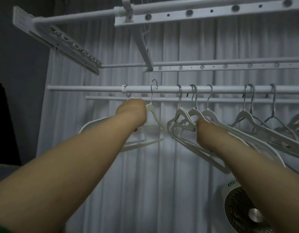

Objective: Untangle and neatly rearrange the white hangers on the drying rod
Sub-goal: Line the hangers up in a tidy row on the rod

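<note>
Head view: the drying rod (162, 89) runs level across the frame, with a thinner rod (229, 100) just behind and below it. The white hangers (246, 116) hang from the drying rod by metal hooks, spread from its middle to its right end, their arms slanting down to the right and overlapping one another.

The left hand (131, 113) is raised to the left part of the rod, with its back to the camera. It seems to be curled around the necks of the leftmost hangers (153, 118), though its fingers are mostly hidden. One hook of that group sits just under the rod beside the hand, and the other stands tilted with its top above the rod. Their white arms fan out below the left forearm.

The right hand (201, 126) is pushed into the crowded cluster (182, 115) of hangers near the rod's middle, where several hooks sit close together. It touches the bundle, but its fingers are behind the plastic, so I cannot tell whether it grips anything.

Above hang two perforated rack bars (212, 11). A pleated curtain (162, 165) fills the background, and a round fan (238, 204) sits at the lower right.
</note>
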